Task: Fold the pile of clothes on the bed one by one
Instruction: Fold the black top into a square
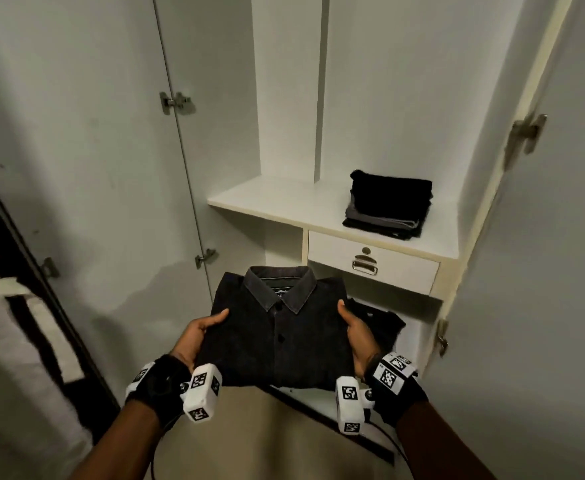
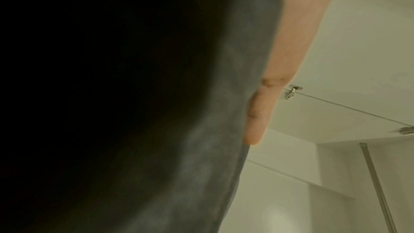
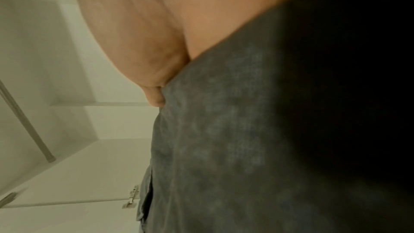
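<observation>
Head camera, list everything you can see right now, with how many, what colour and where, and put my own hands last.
Folded shirt: one, dark grey with collar and buttons, held in front of the wardrobe.
Stack of folded clothes: one stack, black and grey, on the right part of the shelf.
Dark garment: one, black, in the compartment below the drawer, partly hidden.
Shelf: one, white, inside the wardrobe.
Drawer: one, white with a metal handle, under the shelf.
Wardrobe doors: two, white, open, left door and right door.
Left hand: grips the shirt's left edge, thumb on top.
Right hand: grips the shirt's right edge, thumb on top.
</observation>
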